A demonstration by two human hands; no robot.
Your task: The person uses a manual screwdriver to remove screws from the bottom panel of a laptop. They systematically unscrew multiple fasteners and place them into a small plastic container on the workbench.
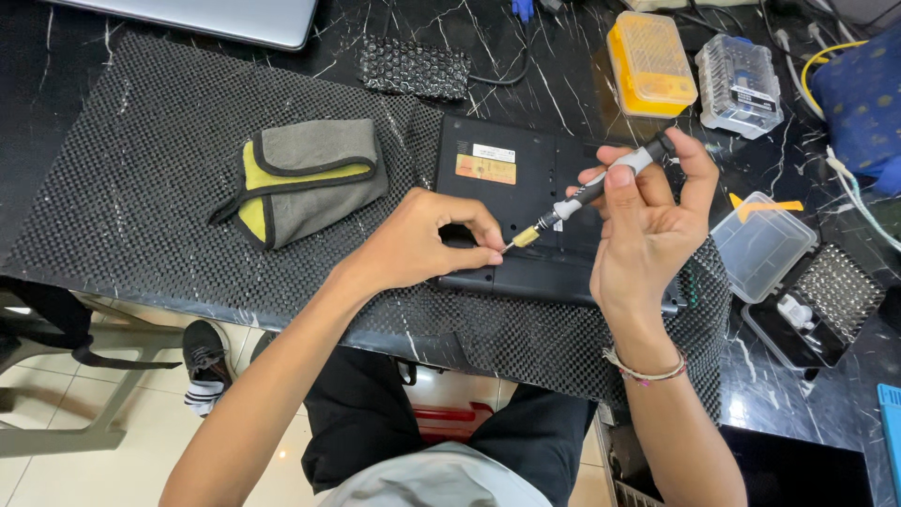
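A black laptop (526, 202) lies bottom-up on a dark dotted mat (141, 188), just right of centre in the head view. Its underside is matte black with two labels near the far edge, one white, one orange, and its near edge hangs close to the mat's front border.

The right hand (648, 221) is closed around a slim screwdriver (596, 188) with a grey and black handle, a pale collar and a brass-coloured chuck; the thumb lies along the shaft and the fingers curl behind it. The tool slants from 2 o'clock down to 8 o'clock, its thin bit meeting the laptop's underside.

The left hand (422, 239) rests on the laptop, thumb and forefinger pinched narrow at the bit's tip; whether anything sits between them cannot be told.

At 9 o'clock from the laptop lies a grey and yellow pouch (305, 174). At 1 o'clock stand a yellow bit case (649, 64) and a clear one (740, 84). At 3 o'clock is an open clear plastic box (760, 246)
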